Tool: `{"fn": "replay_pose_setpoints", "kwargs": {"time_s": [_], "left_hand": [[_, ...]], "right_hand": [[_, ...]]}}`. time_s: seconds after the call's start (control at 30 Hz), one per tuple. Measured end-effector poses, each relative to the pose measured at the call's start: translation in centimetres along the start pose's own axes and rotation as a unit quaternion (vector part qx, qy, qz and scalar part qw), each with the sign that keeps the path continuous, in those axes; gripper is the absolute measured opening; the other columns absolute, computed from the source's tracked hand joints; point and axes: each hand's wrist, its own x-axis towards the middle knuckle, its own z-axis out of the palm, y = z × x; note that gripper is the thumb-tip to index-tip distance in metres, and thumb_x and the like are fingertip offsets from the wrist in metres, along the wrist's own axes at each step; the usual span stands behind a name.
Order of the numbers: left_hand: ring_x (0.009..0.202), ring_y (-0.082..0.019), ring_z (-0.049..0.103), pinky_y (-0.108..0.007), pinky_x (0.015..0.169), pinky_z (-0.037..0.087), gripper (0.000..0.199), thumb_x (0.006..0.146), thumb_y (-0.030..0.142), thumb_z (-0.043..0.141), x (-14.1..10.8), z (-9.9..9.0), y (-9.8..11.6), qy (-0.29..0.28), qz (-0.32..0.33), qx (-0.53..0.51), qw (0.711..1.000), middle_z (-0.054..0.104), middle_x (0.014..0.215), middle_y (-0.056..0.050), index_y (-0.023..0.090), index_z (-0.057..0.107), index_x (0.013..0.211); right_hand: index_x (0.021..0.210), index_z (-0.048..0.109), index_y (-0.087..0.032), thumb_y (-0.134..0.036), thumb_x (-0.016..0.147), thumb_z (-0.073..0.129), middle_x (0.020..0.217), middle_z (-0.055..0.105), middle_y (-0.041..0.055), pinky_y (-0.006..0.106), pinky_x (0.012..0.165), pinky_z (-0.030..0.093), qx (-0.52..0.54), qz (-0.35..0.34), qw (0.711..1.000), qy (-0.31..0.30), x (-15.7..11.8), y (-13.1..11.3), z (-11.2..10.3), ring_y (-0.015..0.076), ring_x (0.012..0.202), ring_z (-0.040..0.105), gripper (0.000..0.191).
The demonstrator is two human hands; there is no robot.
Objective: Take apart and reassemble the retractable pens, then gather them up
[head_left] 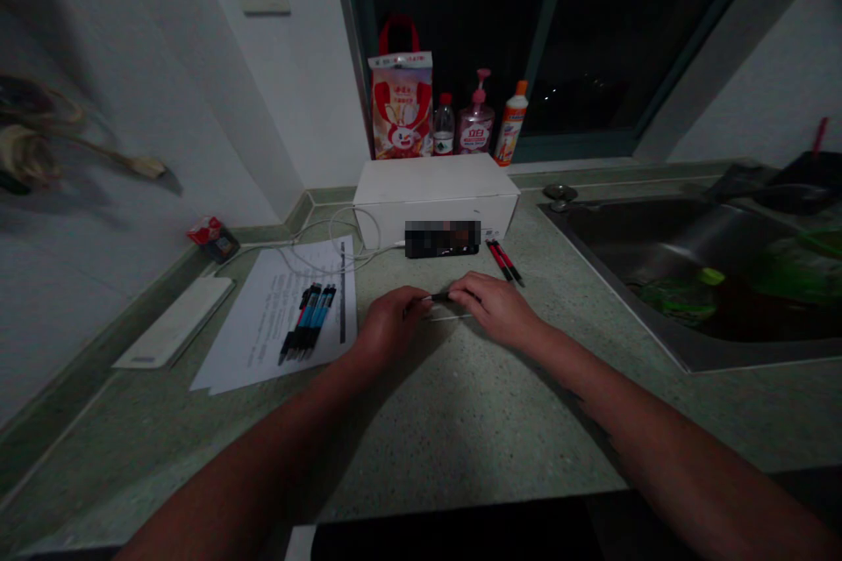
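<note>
My left hand (pixel 393 323) and my right hand (pixel 492 305) meet over the middle of the counter, both with fingers closed. Between their fingertips runs a slim dark pen (pixel 440 297), gripped at either end; the fingers cover much of it. Just below it a thin whitish strip (pixel 453 317) shows on the counter. Two red-and-black pens (pixel 505 261) lie side by side beyond my right hand. To the left of my left hand, several blue-and-black pens (pixel 311 321) rest in a bunch on printed paper sheets (pixel 263 307).
A phone (pixel 442 247) with a white cable (pixel 374 255) leans against a white box (pixel 434 184). Bottles (pixel 474 124) and a red bag (pixel 403 110) stand behind the box. At right is a metal sink (pixel 631 307); at left lies a flat white case (pixel 174 324).
</note>
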Motion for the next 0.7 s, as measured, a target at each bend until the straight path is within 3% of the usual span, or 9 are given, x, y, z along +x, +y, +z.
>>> {"fn": "replay_pose_setpoints", "kwargs": {"time_s": [0.2, 0.37, 0.53, 0.63, 0.7], "left_hand": [[0.084, -0.023, 0.068, -0.035, 0.08, 0.051, 0.024, 0.096, 0.023, 0.054, -0.02, -0.27, 0.32, -0.014, 0.019, 0.033, 0.999, 0.074, 0.086, -0.006, 0.017, 0.076, 0.089], [0.085, -0.023, 0.067, -0.034, 0.08, 0.05, 0.023, 0.097, 0.024, 0.054, -0.01, -0.1, 0.16, -0.017, 0.018, 0.034, 0.999, 0.075, 0.089, -0.007, 0.018, 0.076, 0.091], [0.085, -0.021, 0.067, -0.032, 0.08, 0.05, 0.021, 0.096, 0.023, 0.055, 0.07, -0.04, 0.11, -0.019, 0.017, 0.044, 0.999, 0.075, 0.09, -0.005, 0.018, 0.075, 0.093], [0.084, -0.021, 0.066, -0.033, 0.079, 0.05, 0.02, 0.095, 0.023, 0.055, 0.15, -0.04, 0.05, -0.023, 0.015, 0.05, 0.998, 0.075, 0.089, -0.006, 0.019, 0.075, 0.093], [0.083, -0.021, 0.066, -0.033, 0.078, 0.05, 0.02, 0.095, 0.023, 0.055, 0.14, -0.04, 0.08, -0.028, 0.021, 0.053, 0.998, 0.074, 0.089, -0.006, 0.018, 0.075, 0.094]], "right_hand": [[0.098, 0.067, -0.021, -0.02, 0.096, 0.064, 0.091, 0.07, 0.0034, 0.03, 0.076, 0.048, 0.039, 0.024, 0.999, 0.02, -0.17, -0.03, 0.29, 0.0183, 0.083, 0.065, 0.004], [0.109, 0.066, -0.022, -0.027, 0.093, 0.07, 0.097, 0.074, 0.0042, 0.03, 0.073, 0.048, 0.062, 0.066, 0.996, 0.009, -0.26, -0.47, 0.31, 0.0183, 0.081, 0.067, 0.018], [0.106, 0.071, -0.021, -0.024, 0.098, 0.063, 0.095, 0.075, 0.0045, 0.031, 0.077, 0.049, 0.059, 0.057, 0.997, -0.012, -0.15, -0.45, 0.51, 0.0184, 0.085, 0.069, 0.012], [0.124, 0.067, -0.021, -0.025, 0.091, 0.072, 0.109, 0.074, 0.0071, 0.031, 0.078, 0.051, 0.075, 0.048, 0.996, 0.004, -0.16, -0.51, 0.62, 0.0181, 0.088, 0.069, 0.033], [0.118, 0.07, -0.022, -0.027, 0.097, 0.066, 0.107, 0.075, 0.0064, 0.033, 0.08, 0.051, 0.072, 0.048, 0.996, -0.01, -0.16, -0.58, 0.64, 0.0184, 0.088, 0.069, 0.022]]}}
